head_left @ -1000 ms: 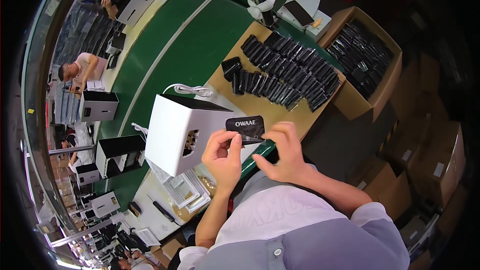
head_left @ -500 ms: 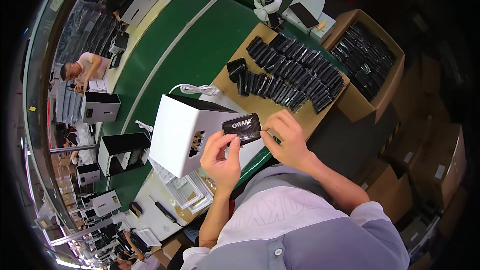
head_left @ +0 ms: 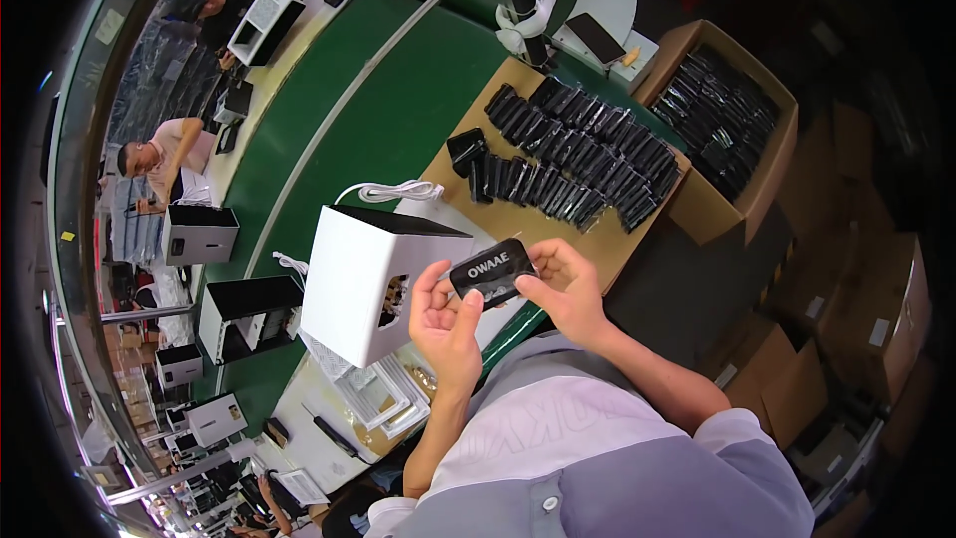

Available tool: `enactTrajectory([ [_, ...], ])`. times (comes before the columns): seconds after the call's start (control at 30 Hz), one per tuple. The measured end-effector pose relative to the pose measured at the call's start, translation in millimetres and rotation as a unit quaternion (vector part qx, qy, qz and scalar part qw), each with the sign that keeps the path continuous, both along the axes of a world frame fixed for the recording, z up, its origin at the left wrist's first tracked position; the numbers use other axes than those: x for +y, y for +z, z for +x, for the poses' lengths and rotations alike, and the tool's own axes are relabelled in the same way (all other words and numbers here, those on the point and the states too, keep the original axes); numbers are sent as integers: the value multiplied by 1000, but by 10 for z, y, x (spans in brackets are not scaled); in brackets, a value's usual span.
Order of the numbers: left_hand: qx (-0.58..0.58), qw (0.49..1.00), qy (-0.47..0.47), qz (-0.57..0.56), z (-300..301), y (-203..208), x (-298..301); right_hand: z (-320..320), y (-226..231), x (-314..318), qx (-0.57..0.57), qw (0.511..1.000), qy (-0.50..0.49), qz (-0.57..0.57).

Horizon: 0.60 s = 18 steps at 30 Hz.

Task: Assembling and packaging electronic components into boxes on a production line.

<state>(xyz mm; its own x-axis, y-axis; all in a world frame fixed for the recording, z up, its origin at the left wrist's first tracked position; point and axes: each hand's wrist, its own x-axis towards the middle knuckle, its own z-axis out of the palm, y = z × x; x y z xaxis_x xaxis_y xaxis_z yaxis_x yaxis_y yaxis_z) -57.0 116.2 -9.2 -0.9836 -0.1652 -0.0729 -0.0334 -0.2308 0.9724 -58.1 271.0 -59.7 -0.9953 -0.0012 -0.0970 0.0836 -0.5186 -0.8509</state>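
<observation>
Between both hands is a small black rounded panel (head_left: pixel 495 270) with pale lettering, its printed face turned up. My left hand (head_left: pixel 445 331) is closed on its left end, thumb along the lower edge. My right hand (head_left: pixel 570 291) grips the right end, thumb on the face. Just left of the panel stands a white box-shaped housing (head_left: pixel 344 284) with a dark top and an opening in the side near my left hand. Beyond my hands, rows of black pieces in shiny film (head_left: pixel 588 154) lie on a cardboard sheet (head_left: pixel 463 207).
A cardboard box (head_left: pixel 775 164) at the right is packed with similar black pieces. White frames (head_left: pixel 383 401) and a screwdriver (head_left: pixel 335 435) lie at lower left. A white cable (head_left: pixel 388 191) is coiled behind the housing. Two people work across the green conveyor (head_left: pixel 383 90); more housings stand along it.
My right hand has gone from a fingertip pinch at the panel's corner to a fuller grip on its right end. The panel is tilted more. Across the conveyor, a person has turned a white housing.
</observation>
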Motion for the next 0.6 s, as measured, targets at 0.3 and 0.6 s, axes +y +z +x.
enactTrajectory([
  [0.3,-39,998,-55,-18,64,17,-75,-96,141,130,-95,990,13,-104],
  [0.6,-38,996,-67,-36,81,15,-138,-124,222,209,-28,999,1,-37],
])
